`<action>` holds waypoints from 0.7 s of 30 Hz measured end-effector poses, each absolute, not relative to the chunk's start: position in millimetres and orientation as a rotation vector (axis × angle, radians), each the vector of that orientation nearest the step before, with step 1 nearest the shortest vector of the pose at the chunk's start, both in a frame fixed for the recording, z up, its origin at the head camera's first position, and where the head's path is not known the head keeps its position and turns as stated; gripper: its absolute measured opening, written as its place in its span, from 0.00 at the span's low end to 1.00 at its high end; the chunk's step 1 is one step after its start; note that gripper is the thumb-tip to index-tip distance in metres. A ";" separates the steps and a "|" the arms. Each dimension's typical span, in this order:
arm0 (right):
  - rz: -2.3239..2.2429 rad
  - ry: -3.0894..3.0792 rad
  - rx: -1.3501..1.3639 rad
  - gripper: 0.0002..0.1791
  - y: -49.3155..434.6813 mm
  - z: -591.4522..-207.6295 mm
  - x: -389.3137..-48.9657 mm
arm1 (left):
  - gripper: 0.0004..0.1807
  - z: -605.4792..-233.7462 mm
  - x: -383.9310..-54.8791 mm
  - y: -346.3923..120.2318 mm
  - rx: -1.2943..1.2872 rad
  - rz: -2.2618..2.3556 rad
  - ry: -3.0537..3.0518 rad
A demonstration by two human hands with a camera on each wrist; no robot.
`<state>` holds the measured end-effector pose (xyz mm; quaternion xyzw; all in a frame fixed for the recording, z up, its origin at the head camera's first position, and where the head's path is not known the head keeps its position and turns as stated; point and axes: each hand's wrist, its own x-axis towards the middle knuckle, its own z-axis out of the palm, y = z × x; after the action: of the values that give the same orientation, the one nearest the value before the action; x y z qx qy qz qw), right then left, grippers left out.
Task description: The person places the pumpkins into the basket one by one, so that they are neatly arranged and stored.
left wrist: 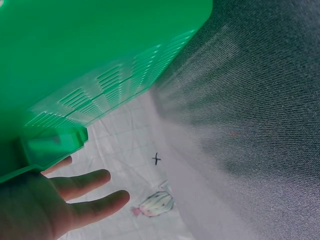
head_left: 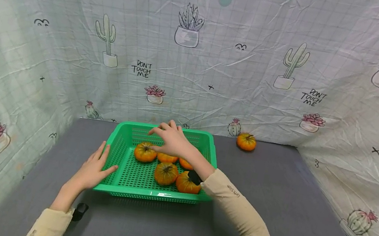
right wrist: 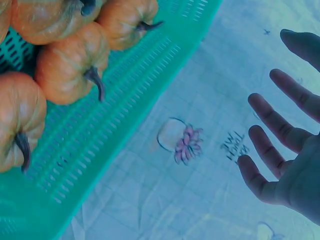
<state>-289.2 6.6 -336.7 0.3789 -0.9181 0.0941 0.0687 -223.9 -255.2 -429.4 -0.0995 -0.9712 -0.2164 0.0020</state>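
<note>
A green plastic basket (head_left: 158, 194) stands on the dark grey table with several small orange pumpkins (head_left: 166, 174) inside. My left hand (head_left: 90, 170) rests at the basket's left rim, the thumb over the inner side. In the left wrist view its fingers (left wrist: 102, 204) extend nearly straight past the basket's outer wall (left wrist: 110, 82). Above the back part of the basket hovers my right hand (head_left: 172, 140), fingers spread and loosely bent, holding nothing. The right wrist view shows that hand (right wrist: 295, 145) apart from the stemmed pumpkins (right wrist: 70, 65). It partly hides the back pumpkins in the head view.
One more pumpkin (head_left: 246, 142) sits on the table's back edge, right of the basket. A pale cloth (head_left: 213, 67) printed with cacti and potted plants hangs behind and along both sides of the grey tabletop (head_left: 258, 179).
</note>
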 end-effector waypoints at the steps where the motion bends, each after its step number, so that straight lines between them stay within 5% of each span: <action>1: 0.294 -2.758 1.139 0.21 9.2 -334.4 -287.6 | 0.47 -429.3 -223.8 -255.6 -0.311 -0.675 -3.046; 21: 0.525 -2.684 0.878 0.16 103.7 -355.4 -289.8 | 0.48 -432.2 -223.1 -256.9 -0.312 -0.692 -3.037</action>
<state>-289.8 103.7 -355.4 0.3029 -0.9259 0.1813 0.1343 -223.1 -256.9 -432.2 -0.0996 -0.9702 -0.2209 0.0058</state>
